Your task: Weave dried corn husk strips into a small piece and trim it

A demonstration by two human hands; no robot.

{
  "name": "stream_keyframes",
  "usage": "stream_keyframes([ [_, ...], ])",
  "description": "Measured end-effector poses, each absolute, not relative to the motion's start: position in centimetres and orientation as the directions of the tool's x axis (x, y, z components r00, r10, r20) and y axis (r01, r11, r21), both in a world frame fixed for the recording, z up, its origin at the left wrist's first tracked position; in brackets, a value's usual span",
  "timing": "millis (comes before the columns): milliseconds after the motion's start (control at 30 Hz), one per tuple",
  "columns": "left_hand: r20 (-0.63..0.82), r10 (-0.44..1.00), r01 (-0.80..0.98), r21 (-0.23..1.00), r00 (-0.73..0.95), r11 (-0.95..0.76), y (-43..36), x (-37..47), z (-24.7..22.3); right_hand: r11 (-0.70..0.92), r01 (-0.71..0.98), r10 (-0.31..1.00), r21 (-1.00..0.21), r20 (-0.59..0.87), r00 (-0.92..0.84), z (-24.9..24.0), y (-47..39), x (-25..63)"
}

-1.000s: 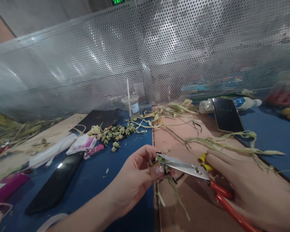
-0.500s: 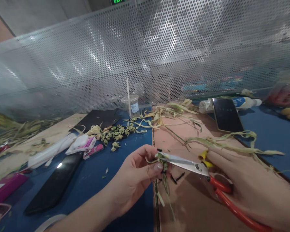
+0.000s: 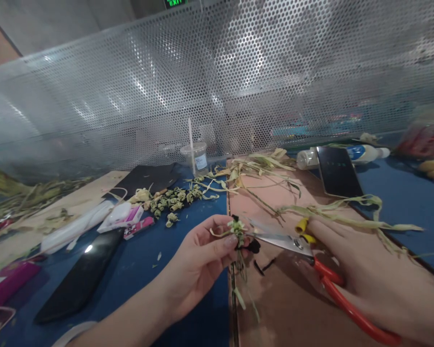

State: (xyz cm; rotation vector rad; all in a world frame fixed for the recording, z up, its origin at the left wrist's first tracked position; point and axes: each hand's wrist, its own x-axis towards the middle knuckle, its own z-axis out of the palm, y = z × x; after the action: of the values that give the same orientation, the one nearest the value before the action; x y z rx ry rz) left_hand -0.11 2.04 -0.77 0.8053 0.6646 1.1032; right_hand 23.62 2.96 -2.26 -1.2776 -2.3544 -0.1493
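My left hand (image 3: 208,255) pinches a small green plant sprig (image 3: 237,230) between thumb and fingers, its thin stems hanging below. My right hand (image 3: 376,274) is closed on red-handled scissors (image 3: 291,242), whose blades are slightly apart and point left at the sprig, just to its right. Yellow wrapping (image 3: 302,225) shows by my right index finger. A dark piece (image 3: 253,246) lies beside the left fingertips. Behind my left hand, small green buds (image 3: 173,200) lie in a pile on the blue surface (image 3: 181,231).
Dry leaves (image 3: 260,166) lie on the brown board (image 3: 275,299). A phone (image 3: 338,171) and bottle (image 3: 365,153) are at the back right. A lidded cup (image 3: 199,159) stands before the perforated metal screen (image 3: 130,111). A long black object (image 3: 81,274) lies at left.
The scissor blades have backed off to the right from the sprig and opened slightly. My left hand has shifted a little left with the sprig, and the dark piece now shows beside its fingers.
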Motion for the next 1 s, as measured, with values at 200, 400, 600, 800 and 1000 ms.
stream_keyframes([
  [200, -0.131, 0.946, -0.486, 0.832, 0.296, 0.267, 2.11, -0.04, -0.54, 0.545, 0.834, 0.806, -0.085, 0.326, -0.493, -2.39, 2.99, 23.52],
  [400, -0.166, 0.926, -0.424, 0.852, 0.338, 0.308, 1.91, -0.15, -0.25, 0.521, 0.828, 0.825, -0.207, 0.369, -0.428, -2.42, 3.18, 23.34],
  [600, -0.177, 0.926, -0.393, 0.867, 0.334, 0.307, 1.84, -0.48, -0.72, 0.58, 0.796, 0.763, -0.173, 0.456, -0.458, -2.42, 3.12, 23.51],
  [800, -0.12, 0.915, -0.343, 0.902, 0.385, 0.262, 1.81, -0.25, -0.7, 0.585, 0.802, 0.739, -0.124, 0.488, -0.464, -2.54, 3.07, 23.21],
  [1000, -0.079, 0.906, -0.362, 0.899, 0.416, 0.245, 1.95, -0.37, -0.72, 0.587, 0.801, 0.722, -0.116, 0.523, -0.453, -2.56, 3.44, 23.15],
])
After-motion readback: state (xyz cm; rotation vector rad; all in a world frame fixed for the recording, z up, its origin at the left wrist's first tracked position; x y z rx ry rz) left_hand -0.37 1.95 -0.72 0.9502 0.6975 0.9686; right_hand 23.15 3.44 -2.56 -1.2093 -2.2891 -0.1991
